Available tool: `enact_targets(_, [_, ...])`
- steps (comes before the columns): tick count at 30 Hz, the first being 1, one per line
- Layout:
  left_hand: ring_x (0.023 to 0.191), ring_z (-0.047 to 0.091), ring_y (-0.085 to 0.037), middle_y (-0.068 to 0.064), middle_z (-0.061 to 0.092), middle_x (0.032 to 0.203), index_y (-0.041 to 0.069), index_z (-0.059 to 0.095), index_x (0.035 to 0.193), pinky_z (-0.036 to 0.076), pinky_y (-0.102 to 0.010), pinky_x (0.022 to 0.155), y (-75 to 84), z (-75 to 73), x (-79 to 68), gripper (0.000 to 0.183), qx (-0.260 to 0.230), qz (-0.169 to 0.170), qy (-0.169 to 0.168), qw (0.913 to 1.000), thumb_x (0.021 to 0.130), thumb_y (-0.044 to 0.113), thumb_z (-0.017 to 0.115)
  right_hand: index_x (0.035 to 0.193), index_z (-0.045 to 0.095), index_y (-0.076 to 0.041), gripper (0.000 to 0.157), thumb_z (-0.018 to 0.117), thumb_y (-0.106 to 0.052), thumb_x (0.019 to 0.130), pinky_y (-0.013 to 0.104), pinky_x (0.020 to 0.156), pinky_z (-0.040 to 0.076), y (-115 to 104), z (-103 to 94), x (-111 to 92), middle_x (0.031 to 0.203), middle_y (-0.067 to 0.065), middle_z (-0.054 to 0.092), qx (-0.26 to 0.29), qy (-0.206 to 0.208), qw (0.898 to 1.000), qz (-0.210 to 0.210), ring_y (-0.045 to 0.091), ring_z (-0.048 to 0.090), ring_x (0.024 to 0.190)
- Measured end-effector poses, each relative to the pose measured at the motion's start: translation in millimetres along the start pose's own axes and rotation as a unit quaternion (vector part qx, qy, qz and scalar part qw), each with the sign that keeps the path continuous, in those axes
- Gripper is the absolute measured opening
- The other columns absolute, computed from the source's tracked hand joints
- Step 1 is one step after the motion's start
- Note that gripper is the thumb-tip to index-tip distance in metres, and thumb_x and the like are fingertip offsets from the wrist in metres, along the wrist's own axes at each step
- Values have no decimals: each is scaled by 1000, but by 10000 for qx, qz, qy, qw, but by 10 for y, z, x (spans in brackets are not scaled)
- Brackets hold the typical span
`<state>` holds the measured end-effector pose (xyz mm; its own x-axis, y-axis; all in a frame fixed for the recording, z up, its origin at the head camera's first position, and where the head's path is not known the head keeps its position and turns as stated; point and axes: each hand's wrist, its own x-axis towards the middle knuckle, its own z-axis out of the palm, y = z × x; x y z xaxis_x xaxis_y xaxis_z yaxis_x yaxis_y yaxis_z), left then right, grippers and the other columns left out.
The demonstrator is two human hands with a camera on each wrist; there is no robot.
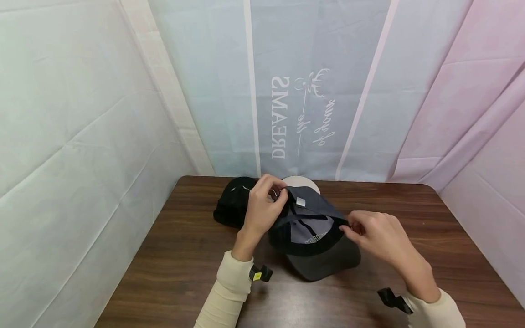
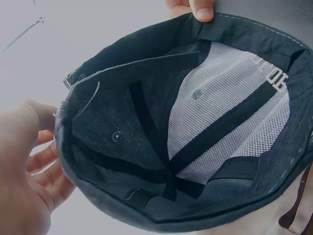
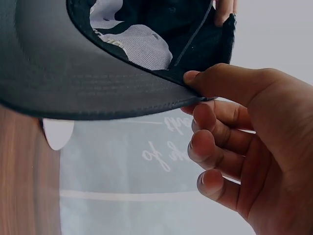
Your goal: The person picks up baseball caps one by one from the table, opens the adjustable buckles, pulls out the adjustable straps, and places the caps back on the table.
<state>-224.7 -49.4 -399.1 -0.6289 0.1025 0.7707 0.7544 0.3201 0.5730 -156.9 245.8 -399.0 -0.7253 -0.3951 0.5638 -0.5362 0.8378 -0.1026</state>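
Note:
Both hands hold a dark baseball cap (image 1: 324, 264), its open inside turned up and its brim toward the person. My left hand (image 1: 264, 205) pinches the back edge of the cap, close to a small white label. At the other side, my right hand (image 1: 379, 234) grips the rim where it meets the brim, thumb (image 3: 215, 81) on the inside and fingers below. White mesh lining (image 2: 220, 98) and dark seam tapes show inside the cap in the left wrist view. The left fingertips are partly hidden behind the cap's edge there.
A black cap (image 1: 231, 205) rests on the wooden table (image 1: 172, 264), left of the held cap. Behind it lies a white cap (image 1: 301, 182), mostly covered. Fabric curtains (image 1: 229, 91) with mirrored lettering hang at the table's back and sides.

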Motion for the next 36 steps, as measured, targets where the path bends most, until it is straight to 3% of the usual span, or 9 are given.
enact_targets(4, [80, 63, -17, -10, 67, 97, 6, 71, 99, 58, -35, 66, 22, 32, 1, 11, -113, 68, -59, 9999, 94, -4, 67, 74, 58, -30, 35, 92, -22, 74, 20, 50, 26, 38, -32, -21, 63, -23, 44, -86, 147, 9999, 23, -10, 29, 55])
enact_targets(13, [77, 63, -18, -8, 65, 94, 6, 70, 100, 55, -28, 65, 86, 129, -8, 16, -143, 399, -132, 9990, 93, -8, 69, 75, 59, -27, 31, 89, -18, 74, 20, 49, 28, 114, -179, -71, 63, -21, 45, -160, 335, 9993, 103, -7, 31, 53])
enact_targets(18, [76, 62, -19, -7, 64, 93, 6, 69, 100, 55, -29, 65, 134, 192, -4, 15, -169, 508, -246, 9983, 93, -7, 70, 74, 57, -27, 31, 87, -18, 75, 21, 48, 27, 178, -236, -101, 62, -21, 44, -267, 420, 9986, 189, -6, 31, 51])
enact_targets(24, [76, 61, -16, -6, 64, 92, 6, 68, 100, 54, -24, 66, 195, 268, -1, 15, -163, 584, -371, 9975, 93, -7, 70, 74, 54, -25, 30, 82, -16, 76, 19, 47, 25, 285, -284, -136, 61, -19, 43, -345, 663, 9972, 27, -6, 29, 51])
enact_targets(30, [77, 60, -16, -5, 64, 92, 7, 67, 99, 54, -26, 65, 220, 360, 16, 19, -71, 797, -404, 9960, 91, -9, 69, 75, 55, -23, 20, 69, -27, 88, 19, 46, 23, 395, -280, -152, 62, -17, 45, -386, 978, 9943, -170, -6, 28, 51])
enact_targets(36, [79, 61, -15, -7, 65, 94, 8, 65, 99, 53, -24, 67, 229, 462, -3, 19, 29, 893, -499, 9947, 90, -9, 68, 73, 56, -18, 32, 53, -38, 98, 18, 44, 21, 481, -252, -140, 60, -14, 47, -492, 1417, 9883, -284, -11, 20, 55])
